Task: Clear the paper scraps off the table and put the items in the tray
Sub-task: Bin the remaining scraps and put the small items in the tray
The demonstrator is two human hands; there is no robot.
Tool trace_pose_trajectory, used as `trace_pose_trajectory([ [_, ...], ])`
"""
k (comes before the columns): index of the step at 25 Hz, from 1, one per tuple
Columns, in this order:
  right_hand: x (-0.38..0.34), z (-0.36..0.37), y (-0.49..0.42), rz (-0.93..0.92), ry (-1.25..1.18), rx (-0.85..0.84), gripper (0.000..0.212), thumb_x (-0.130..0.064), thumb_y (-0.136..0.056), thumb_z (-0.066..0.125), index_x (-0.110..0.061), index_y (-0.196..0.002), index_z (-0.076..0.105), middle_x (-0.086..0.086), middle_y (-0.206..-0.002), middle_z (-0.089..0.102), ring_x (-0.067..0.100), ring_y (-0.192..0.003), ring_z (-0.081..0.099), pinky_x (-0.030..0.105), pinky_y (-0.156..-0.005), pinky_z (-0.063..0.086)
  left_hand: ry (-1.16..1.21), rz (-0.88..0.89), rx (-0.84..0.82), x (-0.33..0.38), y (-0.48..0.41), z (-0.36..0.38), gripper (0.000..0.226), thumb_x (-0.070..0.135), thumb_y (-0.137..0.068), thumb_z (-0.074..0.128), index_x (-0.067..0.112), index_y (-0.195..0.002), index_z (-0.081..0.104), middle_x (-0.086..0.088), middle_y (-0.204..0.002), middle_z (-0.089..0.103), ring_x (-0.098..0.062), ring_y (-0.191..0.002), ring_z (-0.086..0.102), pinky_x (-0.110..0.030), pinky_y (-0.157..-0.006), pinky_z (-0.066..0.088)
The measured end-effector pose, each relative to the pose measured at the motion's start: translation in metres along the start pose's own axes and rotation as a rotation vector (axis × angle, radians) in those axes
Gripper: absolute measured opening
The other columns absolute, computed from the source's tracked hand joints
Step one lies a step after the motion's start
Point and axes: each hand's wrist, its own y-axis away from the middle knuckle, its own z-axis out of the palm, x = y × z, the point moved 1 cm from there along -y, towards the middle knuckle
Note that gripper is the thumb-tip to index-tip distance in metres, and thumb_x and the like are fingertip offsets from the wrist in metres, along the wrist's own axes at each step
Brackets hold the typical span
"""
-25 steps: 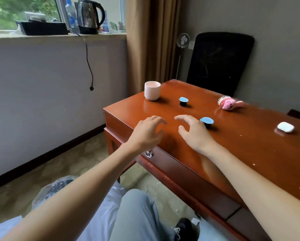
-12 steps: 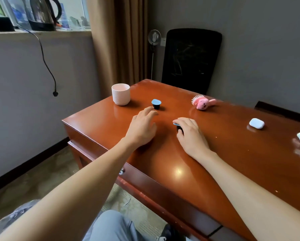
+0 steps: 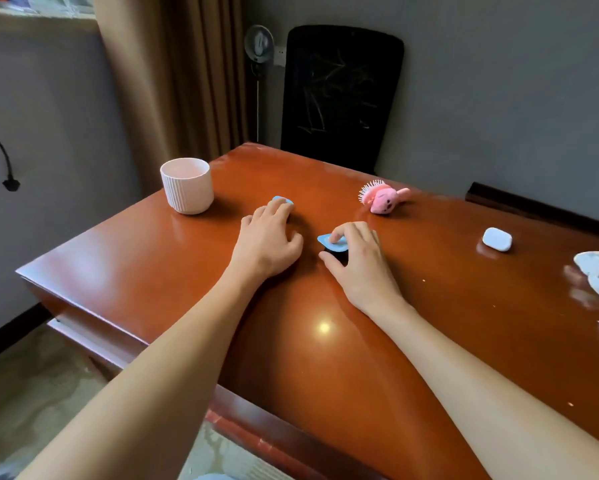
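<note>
Right of the white cup [image 3: 186, 185], the right hand [image 3: 360, 265] pinches the nearer capsule [image 3: 333, 242] while the left hand [image 3: 267, 244] covers the farther capsule [image 3: 283, 200], grip hidden; on the glossy tabletop [image 3: 464, 323], either could skid away if squeezed off-centre.

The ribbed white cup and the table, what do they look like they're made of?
Ribbed white cup: probably matte ceramic, though plastic is possible; its fluted wall looks dull and opaque. Table: wood or veneer under glossy varnish; it mirrors a light spot and the cup.
</note>
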Motion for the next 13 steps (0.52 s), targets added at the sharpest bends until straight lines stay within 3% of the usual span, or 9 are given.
trace_pose_trajectory([
  [4,-0.008,0.000,0.001,0.013,0.030,-0.011,0.021,-0.033,-0.086,0.066,-0.027,-0.099,0.050,-0.010,-0.105,0.051,0.012,-0.099,0.046,0.030,-0.083,0.043,-0.075,0.092,0.086,0.004,0.005,-0.004,0.045,0.018,-0.085,0.052,0.025,-0.129,0.052,-0.002,-0.133,0.044,-0.025,-0.109,0.045,-0.036,-0.096,0.039],
  [10,-0.016,-0.001,0.003,0.051,0.144,-0.018,0.023,-0.031,-0.088,0.061,-0.031,-0.108,0.051,-0.007,-0.106,0.053,0.014,-0.101,0.048,0.036,-0.089,0.045,-0.080,0.141,0.105,0.008,0.014,-0.012,0.039,0.015,-0.086,0.052,0.025,-0.123,0.054,-0.001,-0.120,0.042,-0.026,-0.117,0.036,-0.047,-0.104,0.023],
  [13,-0.016,0.000,0.004,0.078,0.201,-0.030,0.026,-0.036,-0.090,0.059,-0.033,-0.114,0.049,-0.007,-0.109,0.053,0.014,-0.103,0.047,0.035,-0.089,0.046,0.022,0.152,0.051,0.008,0.016,-0.012,0.034,0.010,-0.086,0.052,0.019,-0.119,0.052,-0.003,-0.115,0.040,-0.024,-0.102,0.048,-0.043,-0.102,0.028],
])
